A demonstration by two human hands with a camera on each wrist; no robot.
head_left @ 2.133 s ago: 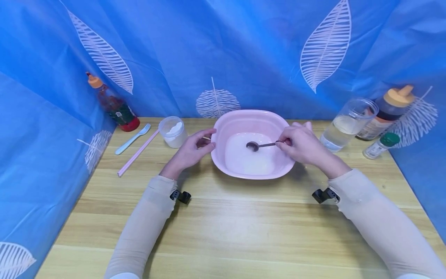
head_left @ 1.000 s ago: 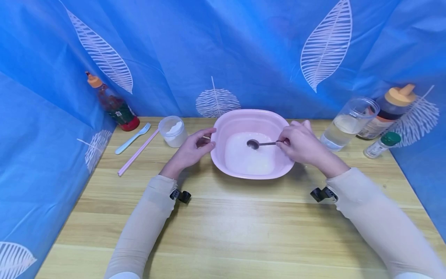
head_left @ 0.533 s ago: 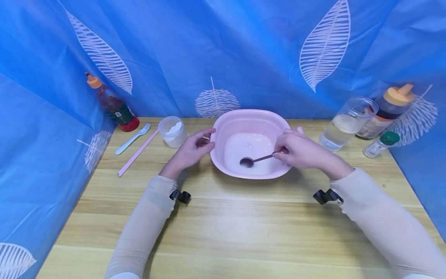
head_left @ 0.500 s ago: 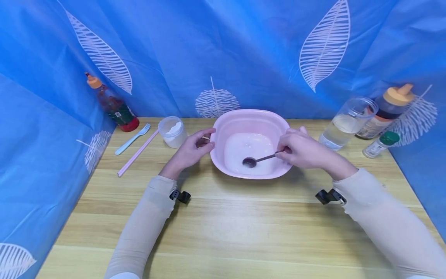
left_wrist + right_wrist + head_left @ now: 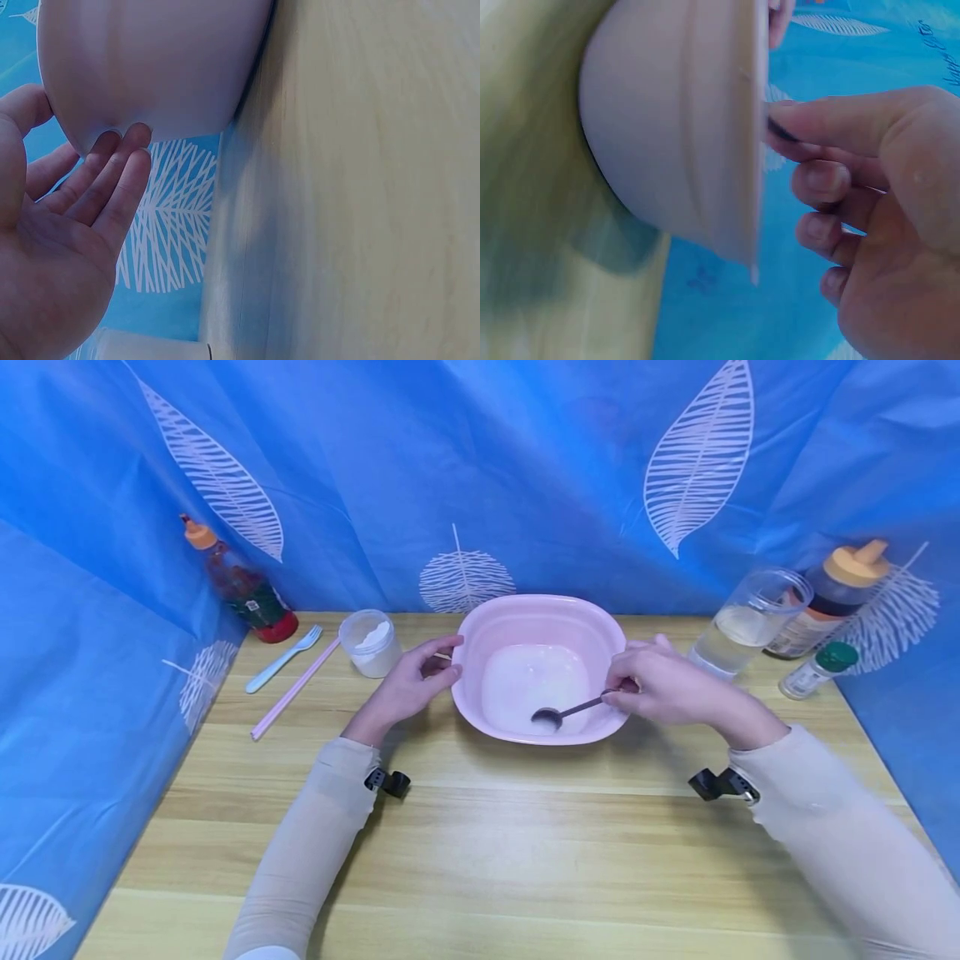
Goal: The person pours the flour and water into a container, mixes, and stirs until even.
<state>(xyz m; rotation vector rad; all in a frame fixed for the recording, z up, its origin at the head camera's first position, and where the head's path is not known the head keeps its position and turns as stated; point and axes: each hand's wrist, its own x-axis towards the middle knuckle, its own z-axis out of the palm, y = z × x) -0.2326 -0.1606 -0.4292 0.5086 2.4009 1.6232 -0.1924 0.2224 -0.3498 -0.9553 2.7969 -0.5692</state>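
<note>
A pink basin (image 5: 540, 739) holding white, cloudy liquid (image 5: 517, 685) stands toward the back of the table. My left hand (image 5: 408, 687) grips its left rim, thumb at the rim and fingertips under it on the outer wall, as the left wrist view shows. My right hand (image 5: 667, 683) pinches the handle of a dark spoon (image 5: 581, 707) over the right rim. The spoon's bowl lies at the liquid near the basin's front. In the right wrist view the basin wall (image 5: 660, 112) hides most of the spoon, and my right hand (image 5: 885, 195) is beside the rim.
Left of the basin are a jar of white powder (image 5: 372, 647), a pink straw or stick (image 5: 295, 690), a blue fork (image 5: 283, 662) and a red sauce bottle (image 5: 255, 593). To the right stand a clear cup (image 5: 738, 631), a dark bottle (image 5: 828, 602) and a green-capped shaker (image 5: 817, 671).
The spoon has moved from the middle of the liquid toward the basin's front, then a little to the right. My right hand has shifted right with it; my left hand keeps its place.
</note>
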